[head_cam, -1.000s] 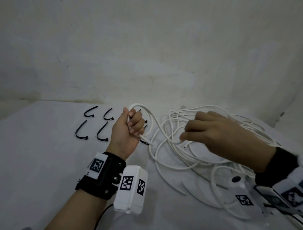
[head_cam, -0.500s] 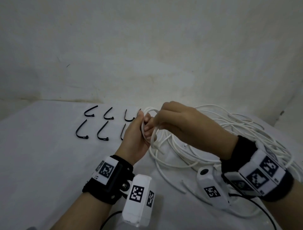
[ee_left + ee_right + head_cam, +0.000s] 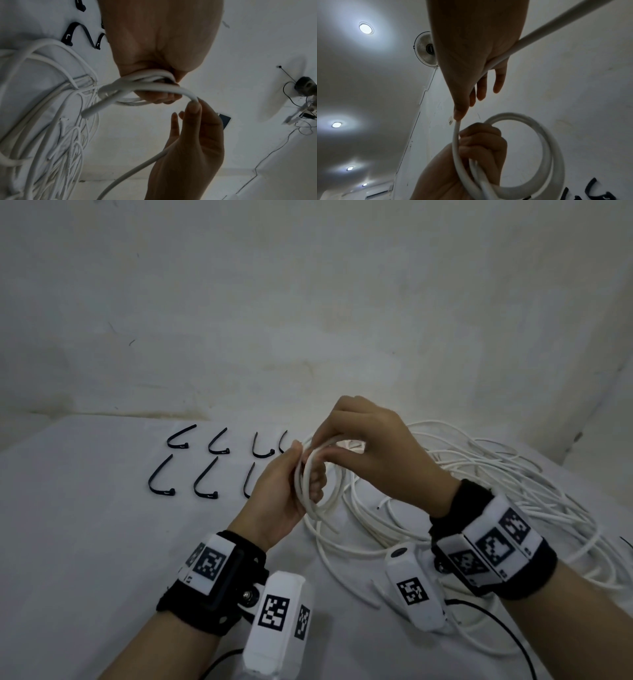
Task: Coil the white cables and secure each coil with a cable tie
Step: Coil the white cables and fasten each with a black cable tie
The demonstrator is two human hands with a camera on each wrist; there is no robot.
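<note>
My left hand grips a small coil of white cable above the table, with two or three loops standing upright in its fist. My right hand is just right of it and pinches the same cable between thumb and fingertips at the top of the coil. The cable runs on through the right palm. A loose tangle of white cables lies on the table under and to the right of both hands. Several black cable ties lie in two rows to the left.
The table is covered in white cloth and meets a pale wall at the back. A thin black wire trails from the right wrist camera near the front edge. The left wrist view shows cable ties beside the coil.
My right hand came left from the tangle to the left hand, bringing cable with it, and has laid another loop on the coil. Both hands have risen slightly.
</note>
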